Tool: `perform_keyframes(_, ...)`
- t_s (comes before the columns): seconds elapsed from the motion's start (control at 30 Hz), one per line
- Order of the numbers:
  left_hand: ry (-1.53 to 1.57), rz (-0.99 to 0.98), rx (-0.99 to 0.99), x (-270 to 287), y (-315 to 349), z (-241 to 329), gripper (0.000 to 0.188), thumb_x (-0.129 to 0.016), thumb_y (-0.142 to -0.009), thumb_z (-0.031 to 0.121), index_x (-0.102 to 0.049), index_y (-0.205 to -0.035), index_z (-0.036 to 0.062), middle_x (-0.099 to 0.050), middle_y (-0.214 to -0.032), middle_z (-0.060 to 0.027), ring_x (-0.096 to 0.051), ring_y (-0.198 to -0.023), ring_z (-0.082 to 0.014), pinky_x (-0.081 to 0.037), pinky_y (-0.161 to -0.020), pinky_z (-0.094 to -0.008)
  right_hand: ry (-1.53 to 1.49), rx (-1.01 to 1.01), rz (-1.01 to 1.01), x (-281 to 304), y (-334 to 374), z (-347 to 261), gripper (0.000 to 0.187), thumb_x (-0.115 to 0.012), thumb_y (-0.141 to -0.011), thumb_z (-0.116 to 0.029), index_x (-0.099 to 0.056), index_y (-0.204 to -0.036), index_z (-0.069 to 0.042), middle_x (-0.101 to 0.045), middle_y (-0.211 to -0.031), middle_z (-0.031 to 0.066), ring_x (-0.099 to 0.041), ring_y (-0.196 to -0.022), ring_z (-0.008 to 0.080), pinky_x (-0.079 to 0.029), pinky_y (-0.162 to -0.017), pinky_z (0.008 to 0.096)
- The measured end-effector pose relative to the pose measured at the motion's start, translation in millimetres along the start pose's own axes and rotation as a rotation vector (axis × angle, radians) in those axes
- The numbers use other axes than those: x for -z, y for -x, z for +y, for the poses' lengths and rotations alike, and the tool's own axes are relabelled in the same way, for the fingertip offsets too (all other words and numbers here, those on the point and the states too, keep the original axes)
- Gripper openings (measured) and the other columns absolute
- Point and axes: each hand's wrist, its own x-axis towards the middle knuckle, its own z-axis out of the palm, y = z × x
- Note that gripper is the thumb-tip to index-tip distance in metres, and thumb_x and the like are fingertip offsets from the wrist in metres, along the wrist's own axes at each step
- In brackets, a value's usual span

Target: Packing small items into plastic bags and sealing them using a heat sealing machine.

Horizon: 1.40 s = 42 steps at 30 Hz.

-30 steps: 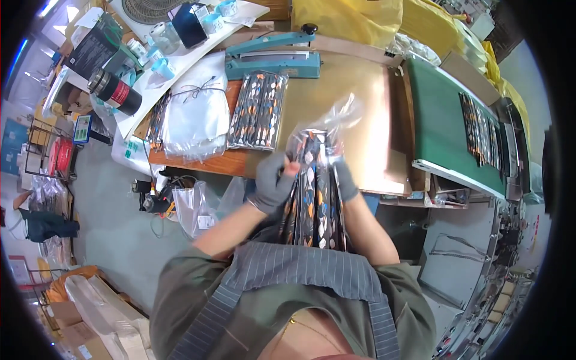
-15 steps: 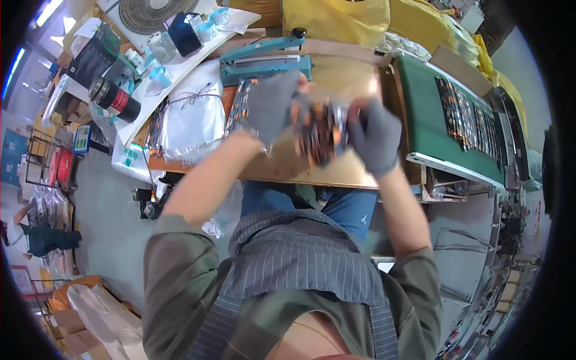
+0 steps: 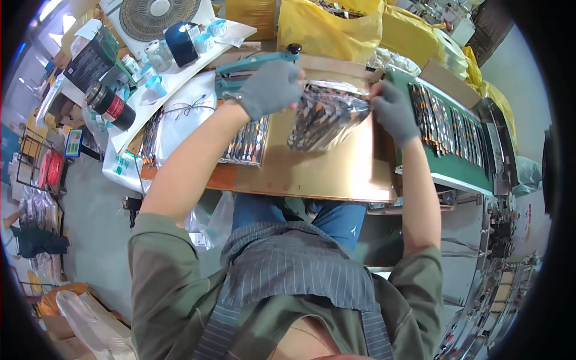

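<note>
A clear plastic bag [image 3: 329, 119] filled with small dark, orange and white pieces hangs over the brown tabletop [image 3: 282, 177]. My left hand [image 3: 271, 89], in a grey glove with bare fingertips, is closed at the bag's upper left corner. At its upper right corner my right hand [image 3: 393, 113], gloved the same way, pinches the edge. The bag's top edge is stretched between them. Behind my left hand stands a teal bag sealer [image 3: 258, 63], partly covered by that hand. Filled packets [image 3: 246, 144] lie under my left forearm.
Left of the packets lies a stack of clear bags [image 3: 187, 114] with a dark tie on it. A white shelf [image 3: 180, 75] holds jars and a black flask [image 3: 111, 107]. Rows of filled packets [image 3: 429, 123] rest on a green belt [image 3: 401, 81] at right. A yellow sack [image 3: 327, 33] stands behind.
The bag, blurred and bunched between my hands before, is now spread out with its top edge stretched. My hands have moved a little up and apart, and the view has shifted slightly.
</note>
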Motion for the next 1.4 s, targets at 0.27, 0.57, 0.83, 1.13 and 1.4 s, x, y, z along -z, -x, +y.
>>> perform_keyframes(0.27,0.300,-0.112,0.064,20,30,44,0.026,-0.054,-0.083,0.011,-0.062,-0.097,-0.0101,-0.062,-0.064,-0.0092,-0.057,-0.049,-0.0124,-0.046,-0.047,-0.0253,0.165,0.661,0.232,-6,27,-89,0.031,-0.064,-0.082,-0.025,-0.053,-0.100,-0.002,-0.057,-0.080,0.0009,-0.057,-0.069,0.0159,-0.048,-0.061,0.0327)
perform_keyframes(0.57,0.513,0.165,-0.081,-4,26,-37,0.027,-0.072,-0.074,0.015,-0.063,-0.091,-0.0029,-0.066,-0.081,-0.0089,-0.062,-0.077,-0.0152,-0.048,-0.072,-0.0292,0.069,0.294,-0.013,-87,-37,-43,0.031,-0.051,-0.093,-0.025,-0.056,-0.075,-0.001,-0.059,-0.061,0.0161,-0.057,-0.056,0.0354,-0.044,-0.052,0.0361)
perform_keyframes(0.83,0.608,0.186,0.382,-45,-13,-191,0.054,-0.078,-0.070,0.011,-0.057,-0.118,0.0007,-0.064,-0.108,-0.0086,-0.060,-0.095,-0.0163,-0.047,-0.086,-0.0299,0.605,0.232,0.522,-153,-219,67,0.039,-0.055,-0.086,-0.045,-0.058,-0.092,-0.006,-0.062,-0.089,0.0179,-0.061,-0.075,0.0377,-0.047,-0.063,0.0434)
perform_keyframes(1.13,0.810,0.245,0.767,1,-39,-252,0.051,-0.080,-0.069,0.030,-0.065,-0.105,-0.0018,-0.067,-0.099,-0.0087,-0.061,-0.086,-0.0164,-0.046,-0.078,-0.0274,0.825,0.093,0.227,-191,-231,41,0.022,-0.056,-0.082,-0.030,-0.059,-0.089,-0.010,-0.062,-0.089,0.0135,-0.062,-0.076,0.0346,-0.049,-0.065,0.0449)
perform_keyframes(1.4,0.010,0.577,0.582,-9,1,-228,0.067,-0.075,-0.074,0.040,-0.052,-0.117,-0.0057,-0.062,-0.107,-0.0159,-0.060,-0.095,-0.0226,-0.046,-0.085,-0.0328,0.778,0.071,0.174,-208,-226,77,0.021,-0.052,-0.083,-0.026,-0.060,-0.079,-0.007,-0.063,-0.083,0.0144,-0.062,-0.073,0.0347,-0.049,-0.064,0.0454)
